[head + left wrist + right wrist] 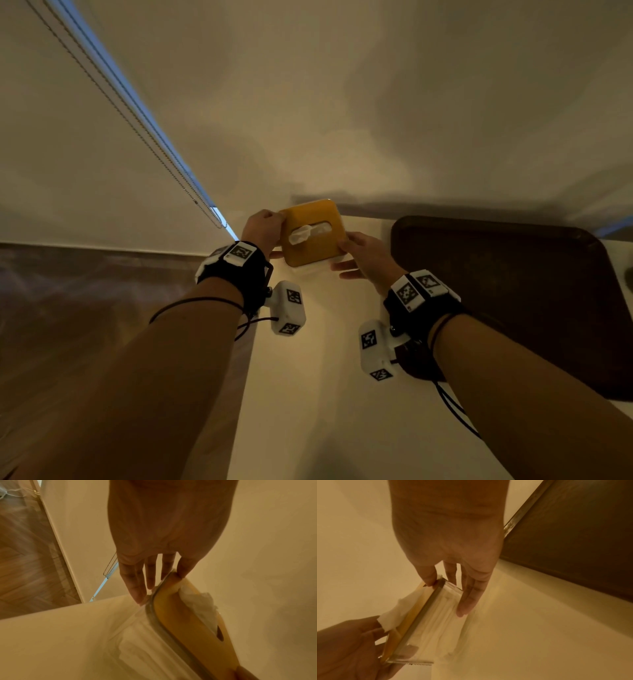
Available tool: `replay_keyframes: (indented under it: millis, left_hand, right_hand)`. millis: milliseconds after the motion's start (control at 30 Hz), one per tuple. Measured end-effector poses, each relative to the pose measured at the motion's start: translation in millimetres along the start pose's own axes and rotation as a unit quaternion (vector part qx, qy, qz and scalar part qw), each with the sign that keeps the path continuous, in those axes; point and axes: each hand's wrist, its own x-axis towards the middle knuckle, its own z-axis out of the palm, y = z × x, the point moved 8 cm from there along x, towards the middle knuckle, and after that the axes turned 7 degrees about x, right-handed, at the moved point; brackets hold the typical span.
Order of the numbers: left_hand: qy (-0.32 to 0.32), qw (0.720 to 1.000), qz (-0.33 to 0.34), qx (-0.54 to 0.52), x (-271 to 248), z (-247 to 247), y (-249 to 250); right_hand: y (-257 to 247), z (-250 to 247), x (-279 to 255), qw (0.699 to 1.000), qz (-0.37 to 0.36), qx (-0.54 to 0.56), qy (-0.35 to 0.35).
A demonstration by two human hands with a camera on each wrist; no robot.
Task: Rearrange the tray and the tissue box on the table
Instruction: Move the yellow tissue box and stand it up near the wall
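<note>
The tissue box (pixel 313 233) has a yellow lid and a clear body, and a white tissue sticks out of its slot. It is at the far left corner of the white table (pixel 308 394), close to the wall. My left hand (pixel 274 231) pinches its left edge, with the thumb on the lid and the fingers down the side (pixel 137 588). My right hand (pixel 352 253) pinches the right edge in the same way (pixel 448 592). Whether the box rests on the table or hangs just above it, I cannot tell. The dark brown tray (pixel 496 291) lies flat to the right of my right hand.
A wall rises right behind the box. A roller blind with a bead chain (pixel 205 209) hangs at the left. The table's left edge (pixel 246 377) drops to a wooden floor (pixel 85 325). The tray (pixel 573 534) covers the table's right side.
</note>
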Motion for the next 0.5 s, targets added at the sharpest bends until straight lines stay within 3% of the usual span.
replay_keyframes:
  millis: [300,400,500]
  left_hand:
    - [-0.01,1.0,0.014,-0.01,7,-4,-7]
    - [0.013,0.999,0.035,0.007,10,-16,-2]
    - [0.052,0.995,0.08,-0.001,13,-37,5]
  right_hand:
    - [2,0,9,1.0,0.006,-0.016,0.007]
    - [7,-12,6,0.996,-0.016,-0.017,0.083]
    - [26,-26,-8,0.975,-0.033,0.086,0.201]
